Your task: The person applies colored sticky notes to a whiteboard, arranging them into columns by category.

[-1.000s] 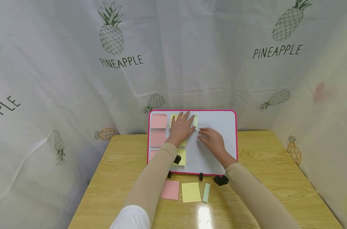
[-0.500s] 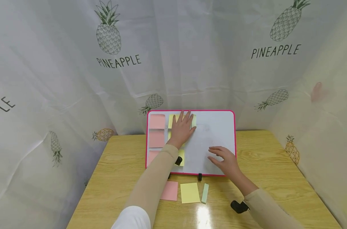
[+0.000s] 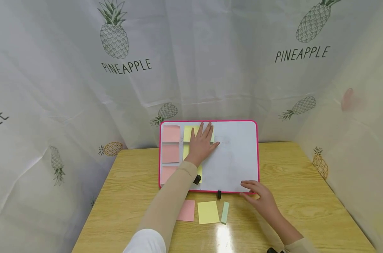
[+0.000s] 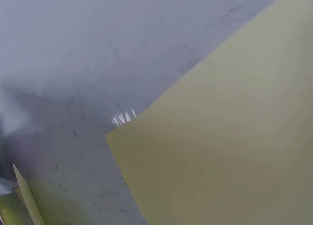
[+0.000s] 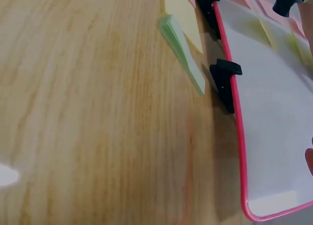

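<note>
My left hand [image 3: 200,146] lies spread on the whiteboard [image 3: 235,158], its fingers straight over the upper yellow sticky note [image 3: 186,133] and a narrow pale green note [image 3: 213,137] beside it. The hand and wrist cover much of the yellow column. In the left wrist view a yellow note [image 4: 225,127] fills the right side, a corner standing over the white surface. My right hand [image 3: 261,198] hovers by the board's lower right corner, fingers loosely bent and holding nothing. Pink notes [image 3: 170,133] form a column along the board's left side.
On the wooden table [image 3: 137,175] before the board lie a pink note pad [image 3: 187,211], a yellow note pad [image 3: 208,212] and a slim green note pad [image 3: 225,212]. Black supports [image 5: 226,83] hold the board's pink-rimmed lower edge. A pineapple-print curtain [image 3: 207,70] hangs behind.
My right hand has drawn back from beside the green note, down and right to the board's lower corner. My left hand stays on the notes, its thumb spread a little wider.
</note>
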Demonstrator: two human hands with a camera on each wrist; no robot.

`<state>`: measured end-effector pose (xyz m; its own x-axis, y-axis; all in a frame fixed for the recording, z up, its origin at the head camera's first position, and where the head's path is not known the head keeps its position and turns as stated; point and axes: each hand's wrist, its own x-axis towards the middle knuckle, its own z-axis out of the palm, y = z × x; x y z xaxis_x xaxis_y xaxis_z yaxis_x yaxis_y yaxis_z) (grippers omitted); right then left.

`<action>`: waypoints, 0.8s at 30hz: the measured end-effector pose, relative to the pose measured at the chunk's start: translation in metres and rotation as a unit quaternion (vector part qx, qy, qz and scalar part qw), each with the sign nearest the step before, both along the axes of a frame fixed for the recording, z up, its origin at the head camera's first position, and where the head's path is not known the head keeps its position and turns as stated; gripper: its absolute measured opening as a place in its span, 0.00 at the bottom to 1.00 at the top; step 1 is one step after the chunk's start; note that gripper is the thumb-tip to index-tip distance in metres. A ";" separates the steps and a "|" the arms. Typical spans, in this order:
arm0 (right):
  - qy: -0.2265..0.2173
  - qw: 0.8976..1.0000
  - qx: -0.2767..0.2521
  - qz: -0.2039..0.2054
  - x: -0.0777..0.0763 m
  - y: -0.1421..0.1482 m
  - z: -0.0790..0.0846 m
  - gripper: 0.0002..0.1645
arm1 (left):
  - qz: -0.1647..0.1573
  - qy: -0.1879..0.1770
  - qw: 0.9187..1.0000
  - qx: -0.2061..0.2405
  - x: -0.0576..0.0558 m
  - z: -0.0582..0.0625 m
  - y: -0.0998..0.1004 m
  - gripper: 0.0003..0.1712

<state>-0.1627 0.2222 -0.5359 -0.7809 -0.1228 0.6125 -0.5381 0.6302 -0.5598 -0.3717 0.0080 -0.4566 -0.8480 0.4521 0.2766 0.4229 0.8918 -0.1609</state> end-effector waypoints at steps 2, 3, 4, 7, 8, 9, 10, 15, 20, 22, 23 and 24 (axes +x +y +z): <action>-0.001 1.000 0.001 -0.004 0.004 0.000 -0.001 0.24 | 0.002 -0.008 1.000 0.002 0.002 0.001 0.000 0.46; -0.002 1.000 0.001 -0.005 0.006 0.000 -0.002 0.24 | 0.003 -0.012 1.000 0.002 0.003 0.001 0.000 0.46; -0.003 1.000 -0.002 -0.005 0.008 0.000 -0.003 0.24 | 0.005 -0.016 1.000 0.002 0.004 0.001 0.000 0.46; -0.008 1.000 -0.005 -0.012 0.011 -0.001 -0.005 0.25 | 0.009 -0.016 1.000 -0.008 0.007 0.002 0.000 0.45; -0.009 1.000 -0.007 -0.013 0.011 -0.002 -0.005 0.25 | 0.009 -0.016 1.000 -0.010 0.007 0.002 0.000 0.45; -0.010 1.000 -0.008 -0.014 0.012 -0.002 -0.005 0.25 | 0.010 -0.014 1.000 -0.014 0.008 0.002 0.000 0.45; -0.009 1.000 -0.007 -0.014 0.012 -0.003 -0.006 0.25 | 0.010 -0.014 1.000 -0.017 0.009 0.001 0.000 0.45; 0.027 0.999 0.032 -0.016 0.013 -0.005 -0.006 0.26 | 0.006 -0.014 1.000 -0.025 0.009 0.001 0.000 0.46; 0.057 0.997 0.056 -0.008 0.012 -0.007 -0.008 0.27 | -0.005 -0.002 0.999 -0.032 0.009 0.001 0.002 0.46; 0.059 0.997 0.056 -0.002 0.012 -0.007 -0.009 0.27 | -0.012 0.002 1.000 -0.029 0.008 0.001 0.003 0.46; 0.059 0.997 0.056 -0.001 0.012 -0.008 -0.010 0.27 | -0.015 0.004 0.999 -0.028 0.008 0.001 0.003 0.46; 0.059 0.997 0.055 0.001 0.012 -0.008 -0.010 0.27 | -0.017 0.005 0.999 -0.027 0.008 0.001 0.004 0.46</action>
<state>-0.1508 0.2143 -0.5464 -0.7041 -0.1960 0.6825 -0.5976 0.6828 -0.4204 -0.3638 0.0119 -0.4558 -0.8289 0.4958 0.2591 0.4516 0.8664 -0.2132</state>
